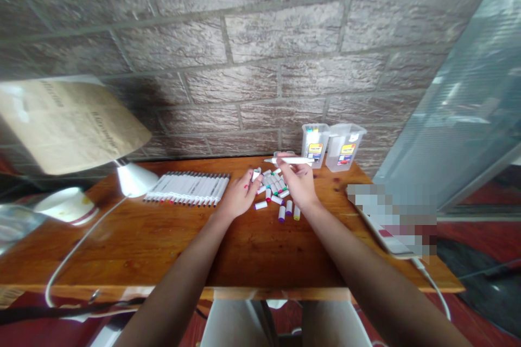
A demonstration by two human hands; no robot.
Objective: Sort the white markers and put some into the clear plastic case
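Observation:
My right hand (300,178) grips a white marker (295,160) that lies nearly level, its uncapped tip pointing left. Between the fingers of my left hand (243,193) is a small white marker cap (255,174). Beneath and between both hands, a loose pile of marker caps (277,183) with coloured ends covers the table. A few purple- and yellow-ended caps (288,207) lie nearer to me. Left of my left hand, several white markers (187,188) lie side by side in a row, with dark ends.
Two clear plastic boxes (344,147) stand by the brick wall, the left one with markers inside. A lamp (136,178), its white cord and a paper cup (67,206) are at the left. A blurred-out flat device (391,233) with a cable lies on the wooden table (277,260) at right.

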